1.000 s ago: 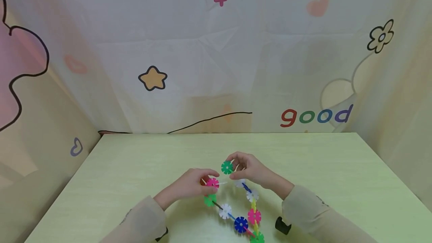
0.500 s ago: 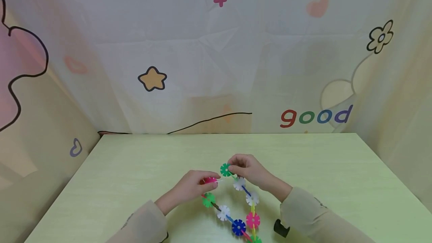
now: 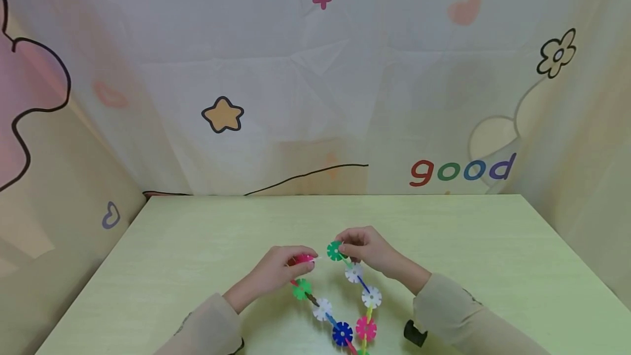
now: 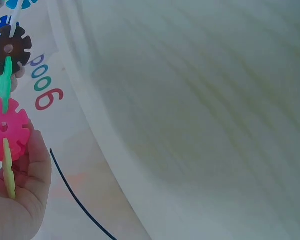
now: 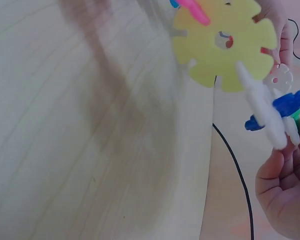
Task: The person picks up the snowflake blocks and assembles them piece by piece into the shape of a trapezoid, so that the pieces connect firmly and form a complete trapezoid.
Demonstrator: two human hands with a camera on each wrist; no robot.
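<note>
A chain of notched plastic snowflake discs hangs in a loop between both hands. My left hand (image 3: 280,268) pinches a pink snowflake disc (image 3: 304,258) near one end; a white disc (image 5: 281,77) sticks out from it towards the right. At the other end, my right hand (image 3: 371,249) pinches a dark green snowflake disc (image 3: 336,251), thumb on its face. A gap separates the two ends. Down the left run light green (image 3: 302,289), white (image 3: 322,309) and dark blue (image 3: 342,333) discs; down the right, white (image 3: 371,297) and pink (image 3: 366,328) ones. The bottom is cut off in the head view.
Beneath the hands lies a pale wooden table (image 3: 217,229). A printed cloth (image 3: 276,86) stands behind it and along both sides. A black piece (image 3: 416,333) shows under the right sleeve, at the wrist.
My right thumb has closed onto the dark green disc. The pink disc in my left hand has tipped from face-on to nearly edge-on. The chain's lower part has shifted slightly down and left.
</note>
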